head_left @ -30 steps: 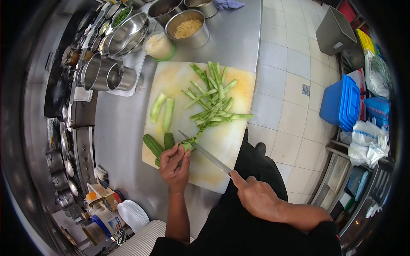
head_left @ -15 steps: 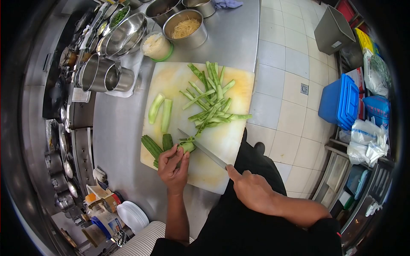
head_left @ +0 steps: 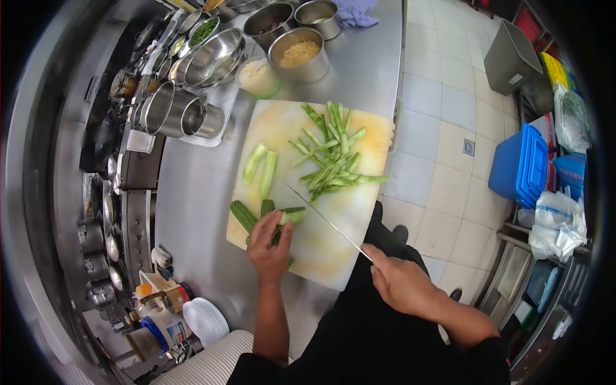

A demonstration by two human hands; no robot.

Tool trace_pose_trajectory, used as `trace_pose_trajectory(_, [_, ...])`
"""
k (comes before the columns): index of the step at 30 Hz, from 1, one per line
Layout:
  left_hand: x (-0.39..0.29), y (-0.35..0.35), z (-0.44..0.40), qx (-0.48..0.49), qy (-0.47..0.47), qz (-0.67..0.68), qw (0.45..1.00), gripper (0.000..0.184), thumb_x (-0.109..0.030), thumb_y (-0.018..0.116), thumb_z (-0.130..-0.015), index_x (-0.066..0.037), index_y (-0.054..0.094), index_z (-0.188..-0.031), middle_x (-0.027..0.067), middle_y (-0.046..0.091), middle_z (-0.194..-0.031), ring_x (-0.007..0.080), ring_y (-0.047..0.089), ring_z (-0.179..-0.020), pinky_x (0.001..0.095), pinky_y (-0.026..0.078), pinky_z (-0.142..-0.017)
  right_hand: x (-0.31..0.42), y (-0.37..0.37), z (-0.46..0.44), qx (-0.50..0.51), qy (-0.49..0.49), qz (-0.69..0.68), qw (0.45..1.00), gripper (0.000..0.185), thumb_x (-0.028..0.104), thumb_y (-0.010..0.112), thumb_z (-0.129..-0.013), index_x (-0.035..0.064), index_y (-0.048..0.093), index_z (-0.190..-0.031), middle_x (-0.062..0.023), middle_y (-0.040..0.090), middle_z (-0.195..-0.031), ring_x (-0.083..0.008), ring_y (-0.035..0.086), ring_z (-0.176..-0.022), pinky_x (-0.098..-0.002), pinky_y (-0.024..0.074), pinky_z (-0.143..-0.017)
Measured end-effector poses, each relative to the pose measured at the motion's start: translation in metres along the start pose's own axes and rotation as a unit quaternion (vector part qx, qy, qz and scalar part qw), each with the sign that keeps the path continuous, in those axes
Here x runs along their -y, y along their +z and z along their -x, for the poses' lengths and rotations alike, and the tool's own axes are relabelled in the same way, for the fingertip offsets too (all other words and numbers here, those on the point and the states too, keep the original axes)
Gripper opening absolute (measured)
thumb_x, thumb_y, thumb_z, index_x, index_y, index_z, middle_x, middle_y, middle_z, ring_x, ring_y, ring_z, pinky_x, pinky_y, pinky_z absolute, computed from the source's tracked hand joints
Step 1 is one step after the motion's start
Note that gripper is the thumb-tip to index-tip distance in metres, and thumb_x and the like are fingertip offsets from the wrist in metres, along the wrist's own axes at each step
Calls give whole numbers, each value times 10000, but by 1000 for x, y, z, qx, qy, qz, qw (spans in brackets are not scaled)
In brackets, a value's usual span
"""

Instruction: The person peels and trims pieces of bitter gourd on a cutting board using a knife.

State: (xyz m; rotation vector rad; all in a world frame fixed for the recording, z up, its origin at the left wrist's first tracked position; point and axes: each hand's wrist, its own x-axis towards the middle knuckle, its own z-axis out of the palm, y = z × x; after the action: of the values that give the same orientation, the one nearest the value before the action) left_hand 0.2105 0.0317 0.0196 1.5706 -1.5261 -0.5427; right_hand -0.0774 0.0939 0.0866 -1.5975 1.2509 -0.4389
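Note:
My left hand (head_left: 268, 242) has its fingers curled round a partly peeled green gourd (head_left: 294, 216), pale on its cut side with dark skin left along the top. My right hand (head_left: 399, 281) grips a long kitchen knife (head_left: 333, 226), whose blade is turned nearly edge-on, a little apart from the gourd. Under both lies a white cutting board (head_left: 314, 256). Unpeeled ridged gourds (head_left: 244, 217) rest beside my left hand, partly covered by it. Two peeled pale pieces (head_left: 269, 173) lie farther up the board, and a heap of green peel strips (head_left: 333, 154) is at its upper right.
Beyond the board stand a tub with a green base (head_left: 258, 78), a metal pot of pale shreds (head_left: 299, 58) and several steel bowls (head_left: 215, 58). Metal pitchers (head_left: 172, 110) are at left. White plates (head_left: 205, 321) stack at lower left. A blue bin (head_left: 520, 163) is across the tiled floor.
The knife has drawn back from the gourd, and its blade has turned from flat to nearly edge-on. My left fingers have shifted over the gourd. The whole view has moved slightly.

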Motion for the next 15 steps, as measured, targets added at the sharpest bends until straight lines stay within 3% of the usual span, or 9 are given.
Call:
trace_pose_trajectory(2, [-2,1,2,0,47,-4,999,323,22,790,-833,-12,743,-1151,153,702,-1170,223,694,-1029,306,564,-872,3,1,11,-8,-9,26,1000,465,117,548,-968,5,450,-1409,-241,613,-725,-432,619,-595,-515,528,-556])
trace_pose_trajectory(9, [-7,6,10,8,62,-10,998,300,44,787,-826,3,750,-1120,155,705,-1108,242,692,-1030,321,556,-894,19,9,45,-16,-4,148,989,555,102,618,-900,25,523,-1442,-192,552,-673,-299,586,-484,-407,527,-442])
trace_pose_trajectory(15, [-5,6,13,13,78,-4,997,306,82,774,-821,8,749,-1116,158,696,-1102,234,687,-1006,316,560,-883,23,14,60,-28,-19,171,985,591,93,630,-878,17,512,-1452,-187,533,-685,-285,575,-483,-393,518,-429])
